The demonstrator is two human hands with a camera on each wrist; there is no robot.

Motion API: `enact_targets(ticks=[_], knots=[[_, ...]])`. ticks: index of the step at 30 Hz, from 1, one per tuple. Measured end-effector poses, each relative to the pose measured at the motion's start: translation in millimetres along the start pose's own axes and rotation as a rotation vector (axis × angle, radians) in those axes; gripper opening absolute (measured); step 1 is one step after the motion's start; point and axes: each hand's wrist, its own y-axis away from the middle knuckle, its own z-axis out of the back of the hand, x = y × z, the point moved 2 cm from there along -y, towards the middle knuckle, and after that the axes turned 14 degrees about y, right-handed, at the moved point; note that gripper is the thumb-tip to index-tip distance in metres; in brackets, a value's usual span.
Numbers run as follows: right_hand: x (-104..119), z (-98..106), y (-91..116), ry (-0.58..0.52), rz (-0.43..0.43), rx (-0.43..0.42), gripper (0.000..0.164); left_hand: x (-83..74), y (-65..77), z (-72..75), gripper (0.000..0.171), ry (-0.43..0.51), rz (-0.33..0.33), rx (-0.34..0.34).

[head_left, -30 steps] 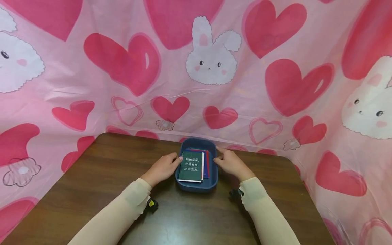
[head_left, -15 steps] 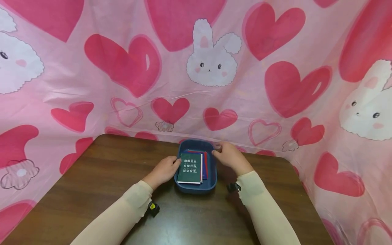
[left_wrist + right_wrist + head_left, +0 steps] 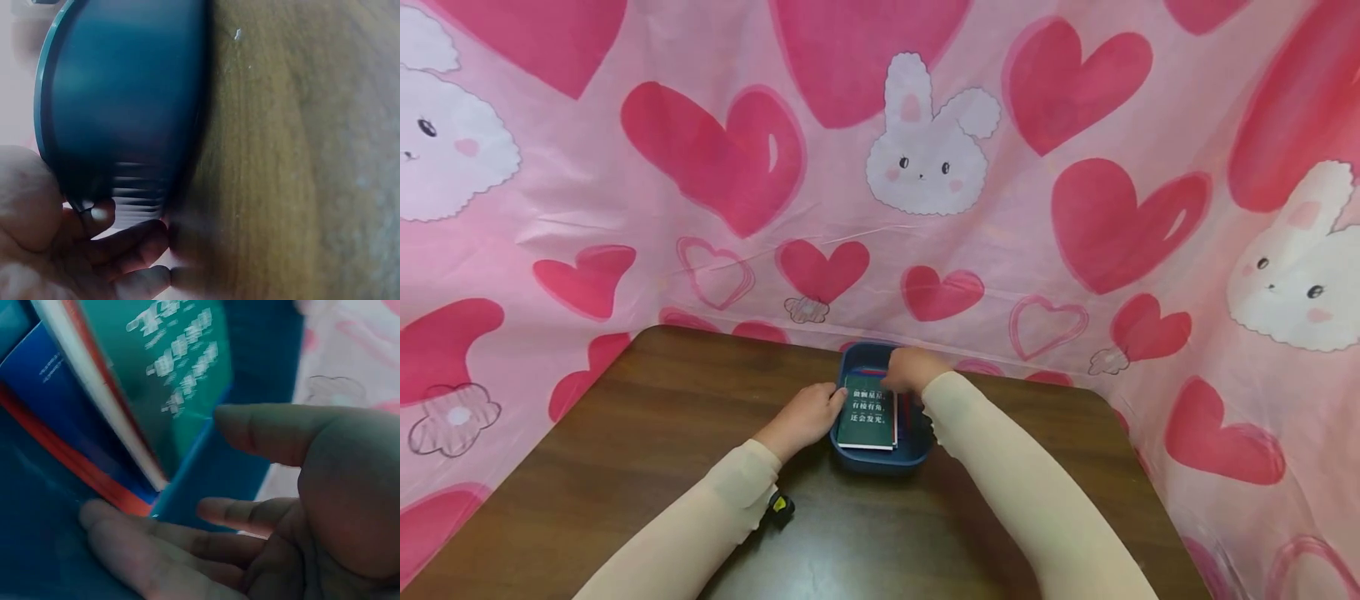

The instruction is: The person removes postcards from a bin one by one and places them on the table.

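Observation:
A dark blue plastic bin (image 3: 880,467) stands on the table. In it lies a stack of booklets: a green one (image 3: 865,429) with white Chinese lettering on top, and blue (image 3: 47,375) and red (image 3: 65,453) ones beneath. My left hand (image 3: 805,419) grips the bin's left rim, thumb over the edge, other fingers along the ribbed outer wall in the left wrist view. My right hand (image 3: 916,371) reaches into the bin over the stack's far right corner. In the right wrist view its thumb and fingers are spread apart, holding nothing; a fingertip appears close to the red booklet's edge.
The brown wooden table (image 3: 685,433) extends to both sides and in front of the bin. A pink curtain (image 3: 820,200) with hearts and rabbits hangs right behind the table's far edge. A black wrist device (image 3: 781,507) sits under the left cuff.
My right hand has left the bin's right rim and moved left, over the booklets inside. My left hand keeps its hold on the left rim. The bin stays about where it was.

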Motion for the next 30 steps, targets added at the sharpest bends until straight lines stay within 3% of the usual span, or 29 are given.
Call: enact_targets(ticks=[2,3,6,15,17,23,30], knots=[[1,-3,-7,-0.015,-0.008,0.033,0.03,-0.4,-1.0,-0.6,0.054,-0.005,-0.013,0.004],[7,4,3,-0.035,-0.028,0.052,0.028,-0.4,-1.9,-1.1,0.054,-0.011,-0.019,0.005],[8,1,-2,-0.067,-0.025,0.056,0.031,4.7,-7.2,-4.3,0.054,-0.054,-0.049,-0.001],[18,-1,4,-0.161,0.022,0.118,0.042,-8.7,2.1,0.8,0.053,-0.051,0.02,0.016],[16,-3,4,-0.178,0.004,0.112,0.043,-9.3,3.2,0.1,0.054,-0.048,0.024,0.014],[14,-4,2,-0.086,-0.044,0.017,0.046,-9.9,2.4,-0.2,0.051,-0.046,0.019,0.0],[8,-7,2,-0.244,0.05,0.177,0.071,-10.1,0.7,0.0,0.047,-0.062,0.005,0.01]])
